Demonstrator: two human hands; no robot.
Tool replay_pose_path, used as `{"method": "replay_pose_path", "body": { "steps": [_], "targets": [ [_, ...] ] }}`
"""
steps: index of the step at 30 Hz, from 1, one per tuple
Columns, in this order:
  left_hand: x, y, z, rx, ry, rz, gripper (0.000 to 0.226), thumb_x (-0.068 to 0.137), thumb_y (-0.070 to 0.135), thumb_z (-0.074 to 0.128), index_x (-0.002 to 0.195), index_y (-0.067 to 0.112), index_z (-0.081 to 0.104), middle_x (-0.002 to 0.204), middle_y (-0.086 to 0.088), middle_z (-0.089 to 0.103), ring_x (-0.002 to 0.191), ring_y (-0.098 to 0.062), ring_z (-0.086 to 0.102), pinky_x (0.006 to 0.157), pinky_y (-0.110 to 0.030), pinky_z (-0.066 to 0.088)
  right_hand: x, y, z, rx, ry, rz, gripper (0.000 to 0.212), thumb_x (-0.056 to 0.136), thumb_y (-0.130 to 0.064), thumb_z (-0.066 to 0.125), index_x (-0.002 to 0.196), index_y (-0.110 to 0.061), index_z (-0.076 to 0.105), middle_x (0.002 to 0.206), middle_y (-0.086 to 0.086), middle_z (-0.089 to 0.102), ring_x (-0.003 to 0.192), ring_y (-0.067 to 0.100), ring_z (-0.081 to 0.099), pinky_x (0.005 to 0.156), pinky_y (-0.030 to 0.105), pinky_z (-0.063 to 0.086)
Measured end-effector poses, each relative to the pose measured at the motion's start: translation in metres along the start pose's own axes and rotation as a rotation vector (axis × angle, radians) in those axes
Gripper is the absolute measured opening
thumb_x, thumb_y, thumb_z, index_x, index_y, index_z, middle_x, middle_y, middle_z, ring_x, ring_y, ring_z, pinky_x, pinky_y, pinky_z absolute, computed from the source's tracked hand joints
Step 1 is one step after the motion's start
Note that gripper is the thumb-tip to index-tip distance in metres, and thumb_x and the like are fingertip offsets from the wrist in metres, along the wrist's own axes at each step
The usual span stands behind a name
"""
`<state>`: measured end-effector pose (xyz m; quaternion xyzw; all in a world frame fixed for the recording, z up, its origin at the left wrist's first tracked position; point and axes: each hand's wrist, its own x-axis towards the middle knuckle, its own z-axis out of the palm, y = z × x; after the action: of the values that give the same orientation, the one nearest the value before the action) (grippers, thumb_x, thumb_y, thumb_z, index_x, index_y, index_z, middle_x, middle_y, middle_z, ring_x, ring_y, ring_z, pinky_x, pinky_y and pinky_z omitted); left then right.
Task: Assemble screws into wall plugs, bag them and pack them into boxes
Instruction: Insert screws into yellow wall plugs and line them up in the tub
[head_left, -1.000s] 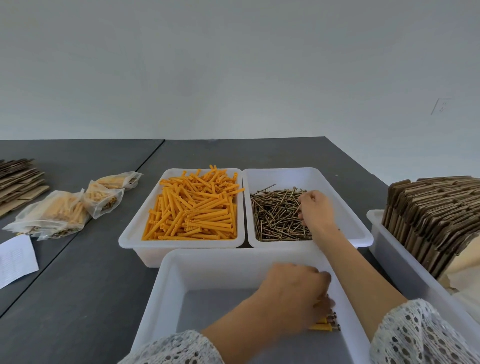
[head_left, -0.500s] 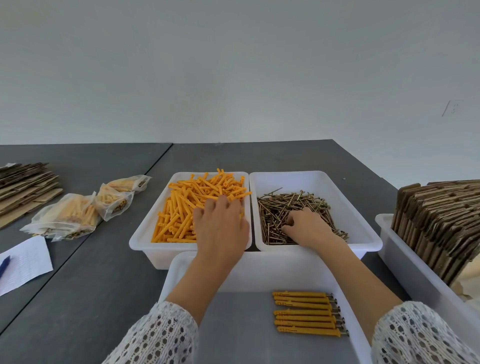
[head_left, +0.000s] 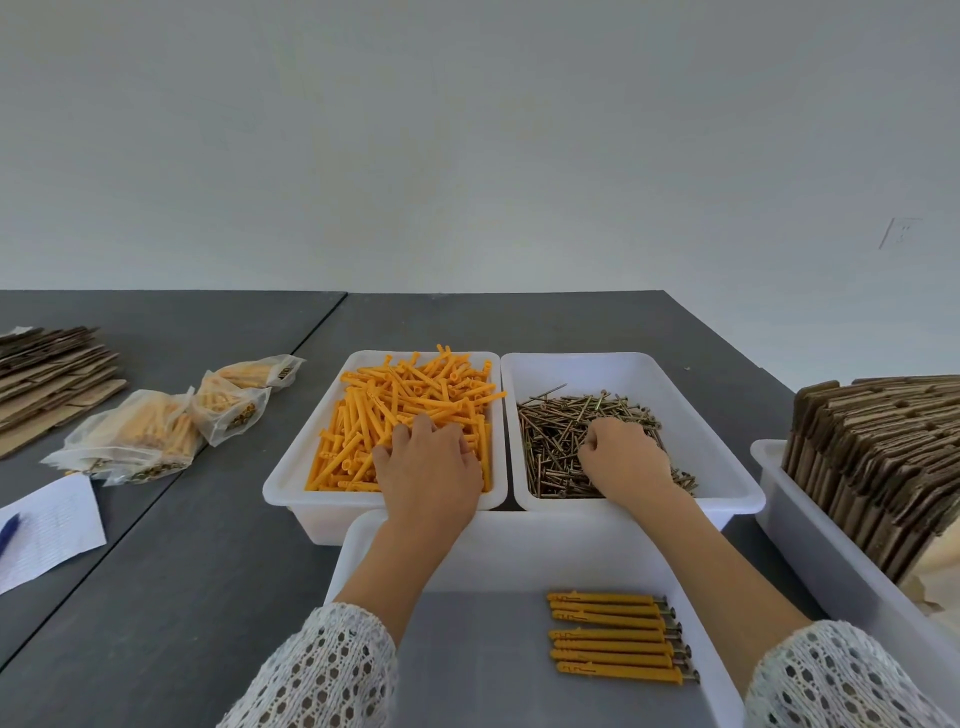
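Plain pale wall (head_left: 467, 130) filling the upper half, small wall plate (head_left: 901, 232) at its right, two dark grey tables (head_left: 182, 561) pushed together, seam (head_left: 171, 478) running diagonally left of centre, soft even light

Paper sheet (head_left: 49, 530) — writing illegible, nothing readable

Seven assembled orange plastic plugs with screws (head_left: 618, 638); four white plastic rectangular tubs (head_left: 631, 371); three clear plastic filled bags (head_left: 150, 436); two stacks of flat brown cardboard (head_left: 878, 457); one white paper sheet (head_left: 49, 530).
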<state>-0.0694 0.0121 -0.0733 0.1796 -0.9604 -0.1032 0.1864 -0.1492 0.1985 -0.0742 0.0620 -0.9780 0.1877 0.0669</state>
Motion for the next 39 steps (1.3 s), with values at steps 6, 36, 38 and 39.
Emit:
{"method": "replay_pose_path", "body": {
  "steps": [6,36,38,39],
  "targets": [
    [0.001,0.001,0.0,-0.085,0.098,0.079,0.019,0.103,0.028,0.04,0.115,0.03,0.055,0.116,0.009,0.059,0.113,-0.016,0.049,0.1,-0.04,0.033,-0.002,-0.004,-0.006,0.136,0.231,-0.136,0.015,0.091,-0.005,0.049,0.09,-0.016,0.058,0.081,-0.003,0.059,0.069,0.016,0.055,0.057,0.027,0.041],
    [0.002,0.001,0.001,-0.295,0.139,0.383,0.014,0.098,0.021,0.054,0.107,0.031,0.06,0.1,0.018,0.062,0.098,-0.01,0.052,0.092,-0.033,0.034,-0.018,-0.022,-0.018,1.427,-0.153,-0.076,0.022,0.103,-0.012,0.048,0.085,-0.003,0.058,0.069,0.013,0.064,0.048,0.014,0.05,0.046,0.026,0.048],
    [0.002,0.001,0.002,-0.309,0.141,0.39,0.014,0.098,0.021,0.055,0.105,0.032,0.06,0.099,0.018,0.062,0.097,-0.009,0.052,0.092,-0.034,0.035,-0.02,-0.025,-0.016,1.401,-0.168,-0.092,0.022,0.102,-0.012,0.049,0.085,-0.002,0.059,0.07,0.013,0.065,0.048,0.014,0.052,0.047,0.026,0.049],
    [0.002,0.001,0.002,-0.313,0.141,0.392,0.013,0.097,0.021,0.056,0.104,0.032,0.06,0.098,0.018,0.062,0.096,-0.009,0.052,0.092,-0.034,0.035,-0.021,-0.027,-0.015,1.391,-0.176,-0.094,0.022,0.102,-0.012,0.049,0.085,-0.002,0.059,0.07,0.014,0.066,0.048,0.014,0.052,0.047,0.026,0.05]
  ]
}}
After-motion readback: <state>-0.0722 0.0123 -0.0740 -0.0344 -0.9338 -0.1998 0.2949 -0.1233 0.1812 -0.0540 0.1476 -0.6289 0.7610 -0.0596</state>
